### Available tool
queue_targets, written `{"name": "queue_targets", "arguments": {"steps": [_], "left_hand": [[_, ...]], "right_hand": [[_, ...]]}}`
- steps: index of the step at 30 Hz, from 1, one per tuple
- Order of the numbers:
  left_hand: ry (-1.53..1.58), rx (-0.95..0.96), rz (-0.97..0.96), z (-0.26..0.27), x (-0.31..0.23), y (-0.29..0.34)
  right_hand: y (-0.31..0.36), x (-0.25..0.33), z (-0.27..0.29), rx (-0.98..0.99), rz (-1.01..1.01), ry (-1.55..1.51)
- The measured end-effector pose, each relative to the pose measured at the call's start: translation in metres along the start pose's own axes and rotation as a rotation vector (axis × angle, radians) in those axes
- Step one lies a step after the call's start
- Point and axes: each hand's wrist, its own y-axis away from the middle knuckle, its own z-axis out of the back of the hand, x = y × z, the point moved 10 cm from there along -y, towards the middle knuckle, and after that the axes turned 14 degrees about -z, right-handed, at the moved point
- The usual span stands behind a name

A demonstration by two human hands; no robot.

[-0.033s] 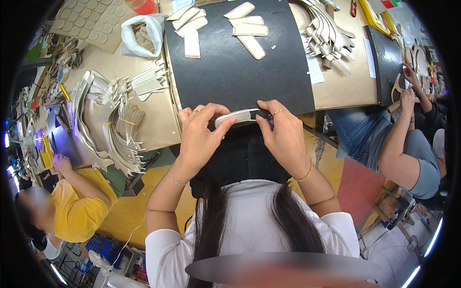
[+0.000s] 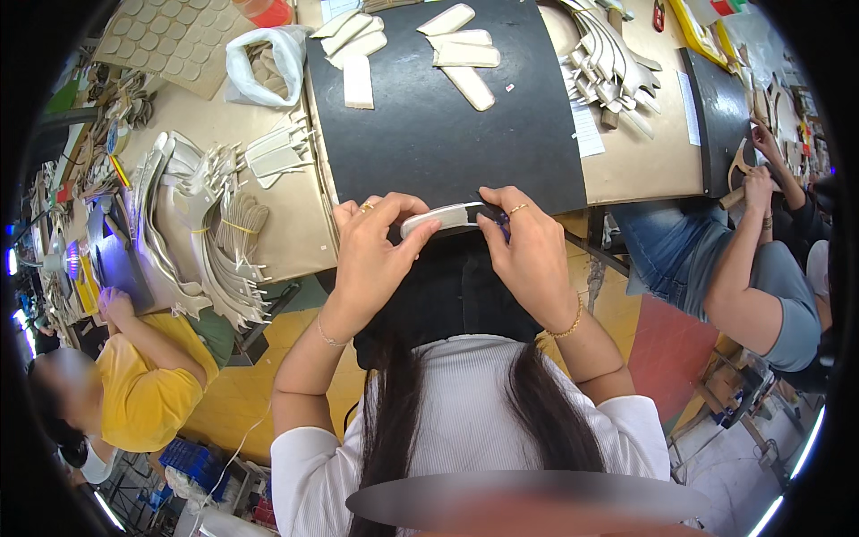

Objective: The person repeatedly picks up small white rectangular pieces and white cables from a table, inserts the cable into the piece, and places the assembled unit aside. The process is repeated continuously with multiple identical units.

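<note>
One cream-white, round-ended flat strip (image 2: pixel 443 217) sits pinched between the thumb and bent fingers of the left hand (image 2: pixel 374 246), while the right hand (image 2: pixel 530 243), thumb and fingers drawn together, grips a small, partly hidden dark object (image 2: pixel 488 215) at the strip's near end to it. Just beyond both hands spreads a smooth black rectangular mat (image 2: pixel 438 152), bearing two loose groups of similar cream-white pieces (image 2: pixel 467 55); well out from the left hand, on its outer side, lies a tied tan bundle (image 2: pixel 244 224).

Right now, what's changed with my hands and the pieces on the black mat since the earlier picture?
Nothing has visibly changed. Your left hand still grips the pale strip, your right hand a small dark item at its right end; the loose pieces on the black mat lie the same.
</note>
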Motion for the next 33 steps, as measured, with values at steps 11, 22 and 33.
{"name": "queue_targets", "arguments": {"steps": [11, 22, 33], "left_hand": [[0.071, -0.364, 0.185, 0.073, 0.067, 0.008], [-0.663, -0.368, -0.11, 0.097, 0.085, -0.055], [-0.326, -0.051, 0.133, 0.042, 0.077, -0.097]], "right_hand": [[-0.034, -0.048, -0.005, 0.062, -0.321, -0.369], [-0.051, -0.063, 0.001, 0.156, -0.384, -0.555], [-0.046, -0.075, 0.016, 0.101, -0.319, -0.595]]}}
